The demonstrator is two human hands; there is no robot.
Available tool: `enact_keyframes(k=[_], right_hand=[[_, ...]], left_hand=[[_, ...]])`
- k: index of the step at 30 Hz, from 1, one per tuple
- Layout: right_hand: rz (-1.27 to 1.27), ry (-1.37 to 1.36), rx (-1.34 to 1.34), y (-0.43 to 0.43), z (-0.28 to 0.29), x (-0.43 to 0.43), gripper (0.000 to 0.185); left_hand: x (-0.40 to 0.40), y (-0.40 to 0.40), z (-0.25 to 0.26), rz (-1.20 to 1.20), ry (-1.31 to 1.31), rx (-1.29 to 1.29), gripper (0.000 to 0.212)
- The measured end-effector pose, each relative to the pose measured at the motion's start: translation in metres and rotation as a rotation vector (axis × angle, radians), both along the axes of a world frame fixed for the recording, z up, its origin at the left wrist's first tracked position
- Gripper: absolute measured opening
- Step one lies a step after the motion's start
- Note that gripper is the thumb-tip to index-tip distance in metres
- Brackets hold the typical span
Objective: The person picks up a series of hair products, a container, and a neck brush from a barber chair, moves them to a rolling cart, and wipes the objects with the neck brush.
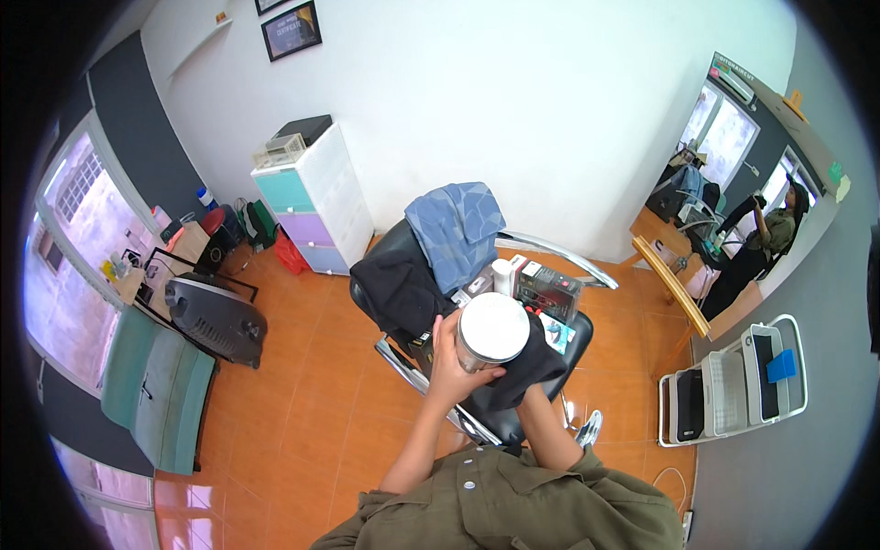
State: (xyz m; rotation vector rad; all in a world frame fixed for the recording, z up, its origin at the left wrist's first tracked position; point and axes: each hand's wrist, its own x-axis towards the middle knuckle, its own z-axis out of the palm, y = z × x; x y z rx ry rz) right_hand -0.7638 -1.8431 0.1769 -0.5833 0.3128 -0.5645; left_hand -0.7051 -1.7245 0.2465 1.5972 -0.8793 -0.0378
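Observation:
My left hand point(450, 368) is wrapped around a clear jar with a wide white lid point(493, 326), held up above a black salon chair. A black cloth point(533, 368) hangs against the jar's right side. It covers most of my right hand point(531, 399), which grips the cloth from within; those fingers are hidden. Below, on the chair seat point(584, 333), are a white bottle point(502, 277), a dark boxed product point(548, 285) and a small blue-and-white packet point(557, 333). A blue patterned cloth point(454, 234) and a second black cloth point(402, 295) drape over the chair.
Chrome armrests point(560, 254) flank the seat. A drawer cabinet point(309, 199) stands by the white wall. At left are a grey air cooler point(216, 320) and a teal sofa point(165, 405). On the right are a wall mirror point(739, 179), a wooden ledge point(670, 285) and a tiered trolley point(725, 392).

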Motion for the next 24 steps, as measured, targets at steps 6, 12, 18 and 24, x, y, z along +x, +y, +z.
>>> enact_keyframes(k=[6, 12, 18, 24], right_hand=[[0.147, 0.022, 0.023, 0.006, 0.046, -0.006, 0.035], [0.003, 0.207, -0.629, 0.012, 0.088, -0.02, 0.034], [-0.18, 0.329, -1.371, 0.015, 0.094, -0.036, 0.033], [-0.434, 0.264, -1.234, 0.008, 0.041, -0.002, 0.028]], left_hand=[[0.005, -0.006, -0.003, 0.015, -0.062, 0.03, 0.097], [0.007, -0.007, -0.009, 0.107, -0.176, 0.069, 0.102], [-0.003, -0.006, 0.008, 0.11, -0.129, -0.055, 0.096], [-0.003, -0.003, 0.017, 0.014, 0.183, -0.315, 0.094]])
